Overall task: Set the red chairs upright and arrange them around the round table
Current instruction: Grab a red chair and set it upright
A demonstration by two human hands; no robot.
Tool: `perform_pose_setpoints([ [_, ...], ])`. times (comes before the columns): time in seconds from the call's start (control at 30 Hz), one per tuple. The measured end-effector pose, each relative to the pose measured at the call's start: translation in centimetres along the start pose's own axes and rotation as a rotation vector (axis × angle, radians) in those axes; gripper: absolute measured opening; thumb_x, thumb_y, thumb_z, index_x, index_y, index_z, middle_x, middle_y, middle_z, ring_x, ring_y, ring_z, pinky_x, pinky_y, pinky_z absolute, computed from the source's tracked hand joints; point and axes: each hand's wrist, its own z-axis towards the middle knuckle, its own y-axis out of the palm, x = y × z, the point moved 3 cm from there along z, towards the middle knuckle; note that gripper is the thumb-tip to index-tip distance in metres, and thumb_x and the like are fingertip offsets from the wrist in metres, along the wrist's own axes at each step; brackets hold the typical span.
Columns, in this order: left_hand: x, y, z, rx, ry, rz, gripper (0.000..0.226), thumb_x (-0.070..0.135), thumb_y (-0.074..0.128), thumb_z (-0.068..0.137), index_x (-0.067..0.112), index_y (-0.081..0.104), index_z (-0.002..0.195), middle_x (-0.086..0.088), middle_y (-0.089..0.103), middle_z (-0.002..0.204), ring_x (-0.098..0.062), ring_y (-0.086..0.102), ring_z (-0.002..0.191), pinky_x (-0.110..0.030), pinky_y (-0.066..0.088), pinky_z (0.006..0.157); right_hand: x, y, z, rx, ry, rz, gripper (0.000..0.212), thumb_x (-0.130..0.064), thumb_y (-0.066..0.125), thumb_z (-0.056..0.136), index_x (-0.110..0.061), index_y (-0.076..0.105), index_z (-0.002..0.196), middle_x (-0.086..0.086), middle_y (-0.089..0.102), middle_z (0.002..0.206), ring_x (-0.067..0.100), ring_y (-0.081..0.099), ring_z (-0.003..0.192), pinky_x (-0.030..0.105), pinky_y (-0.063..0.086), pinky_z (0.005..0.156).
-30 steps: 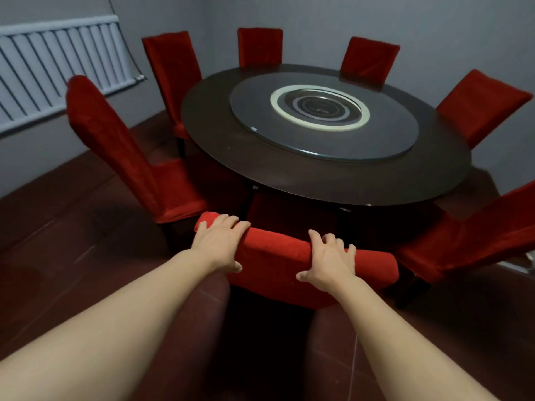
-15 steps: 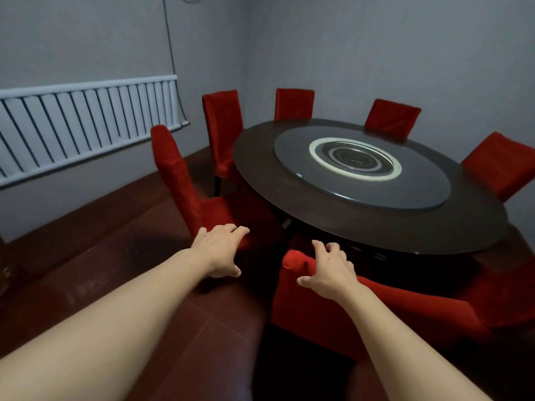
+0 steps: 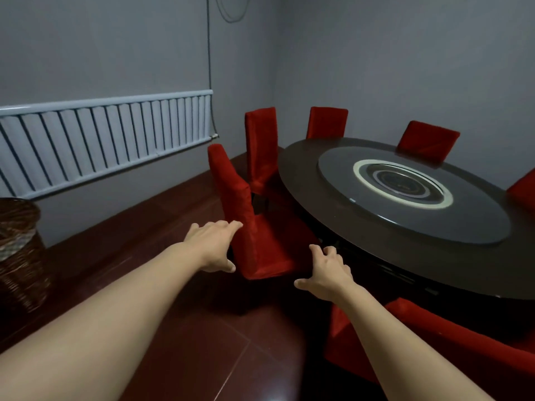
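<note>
Both hands reach forward with nothing in them. The left hand (image 3: pixel 212 246) has its fingers straight and spread loosely, their tips at the back edge of the nearest upright red chair (image 3: pixel 249 224); whether they touch the fabric or only overlap it cannot be told. The right hand (image 3: pixel 325 273) hangs in the air with fingers relaxed and slightly bent, just beside that chair's seat, gripping nothing.

That chair stands upright, its tall back rising toward the wall and its seat facing the round table (image 3: pixel 333 209). A second chair (image 3: pixel 260 149) stands upright beyond it, and two more backs (image 3: pixel 327 123) (image 3: pixel 428 140) show behind the table's far rim. Another red chair (image 3: pixel 451 342) sits low right, partly hidden by the right forearm and cut off by the frame. A wicker basket (image 3: pixel 17 250) stands at the left edge, under the wall radiator (image 3: pixel 107 137).
</note>
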Motion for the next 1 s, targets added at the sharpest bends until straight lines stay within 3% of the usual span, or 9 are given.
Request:
perform_pose_setpoints([
  [0.47,-14.8,-1.4,19.3,-0.079,0.069,0.080,0.098,0.044,0.076,0.074,0.028,0.016,0.150,0.002,0.036,0.147,-0.021,0.036,0.134,-0.047,0.028,0.107,-13.5,2.7,21.6,0.020,0.040,0.117,0.095,-0.057,0.067,0.079,-0.022,0.015,0.150,0.016,0.021,0.150,0.033,0.031,0.135,0.046,0.031,0.109],
  [1.0,-28.8,-2.9,40.7,-0.091,0.380,0.109,0.098,0.041,0.077,0.074,0.029,0.015,0.150,0.001,0.028,0.153,-0.021,0.028,0.140,-0.048,0.021,0.112,-25.8,2.3,38.9,0.108,0.250,0.116,0.099,-0.061,0.067,0.076,-0.025,0.012,0.151,0.014,0.019,0.153,0.032,0.025,0.139,0.047,0.025,0.113],
])
